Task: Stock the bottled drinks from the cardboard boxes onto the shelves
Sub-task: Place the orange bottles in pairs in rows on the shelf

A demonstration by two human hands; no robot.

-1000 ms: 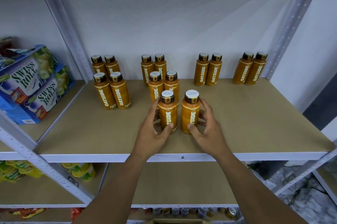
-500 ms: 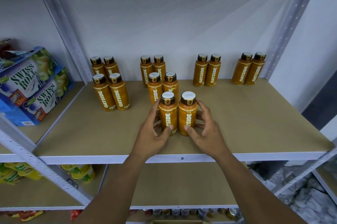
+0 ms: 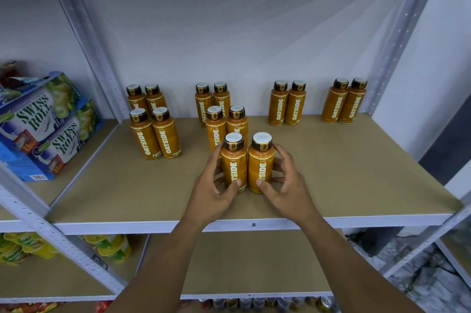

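Evidently rigid and smooth-sleeved, the two front Oatside bottles (image 3: 246, 163) stood touching at mid-shelf (image 3: 356, 185), best gripped around their bodies; the left hand (image 3: 216, 185) and right hand (image 3: 285, 182) each cupped one.

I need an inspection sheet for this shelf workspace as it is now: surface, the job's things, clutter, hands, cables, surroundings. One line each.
Surface: tan board shelf in a grey metal rack, bare at the front right.
Job's things: fourteen upright orange Oatside bottles with brown caps, in pairs; the front pair stands side by side near the shelf edge. No cardboard box in view.
Clutter: nothing seen on this shelf.
Hands: left hand cups the front pair's left bottle, right hand its right bottle; both bottles stand on the board.
Cables: nothing seen.
Surroundings: blue Swiss Roll boxes on the left bay; yellow packets on the shelf below; cans lower down.
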